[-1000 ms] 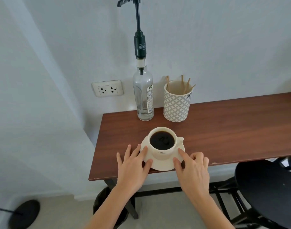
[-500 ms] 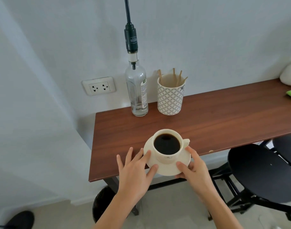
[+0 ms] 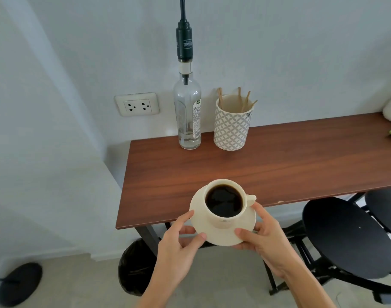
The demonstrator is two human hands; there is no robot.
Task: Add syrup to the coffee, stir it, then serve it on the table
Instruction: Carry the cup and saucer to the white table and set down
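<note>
Cream saucer [image 3: 221, 232] and coffee cup [image 3: 223, 203] have just left the desk [image 3: 190, 174]; my left hand [image 3: 179, 247] and right hand [image 3: 265, 241] grip its rim, holding it over the near edge — serving begins.

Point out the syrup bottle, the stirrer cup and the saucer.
syrup bottle [image 3: 187, 112], head view, glass body.
stirrer cup [image 3: 231, 130], head view, patterned wall.
saucer [image 3: 223, 237], head view, near rim.

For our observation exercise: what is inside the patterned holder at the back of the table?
Several thin wooden stir sticks poke above the rim of the patterned holder, leaning against its pale inner wall. Their lower ends and the holder's bottom are hidden by its wall, so anything else inside cannot be seen.
</note>
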